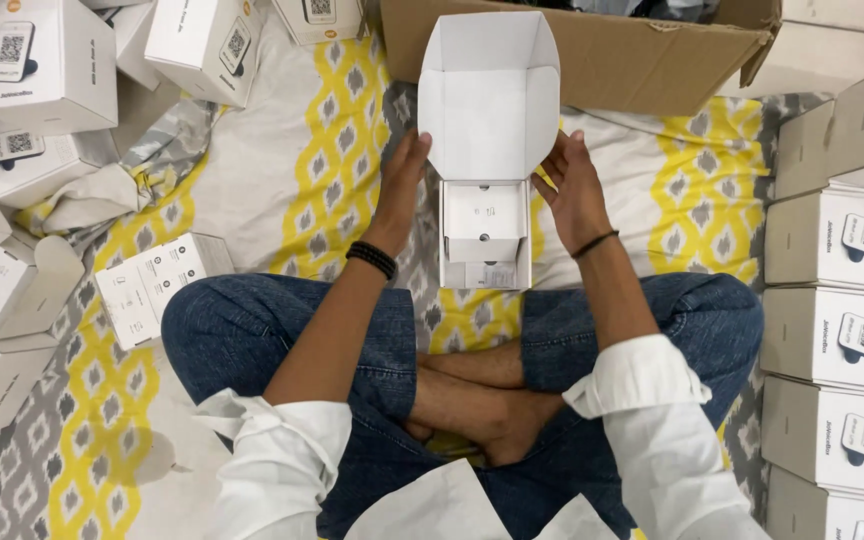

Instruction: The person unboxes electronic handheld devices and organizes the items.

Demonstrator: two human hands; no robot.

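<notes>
I sit cross-legged on a yellow and grey patterned cloth. An open white carton lies in front of my legs, its lid flap standing up and away from me. Inside it I see white inserts and a small paper. My left hand touches the left edge of the flap and carton. My right hand holds the right edge of the same flap. Both wrists wear dark bands.
A big brown cardboard box stands open beyond the carton. Closed white boxes are stacked at the right and scattered at the left. One white box lies by my left knee.
</notes>
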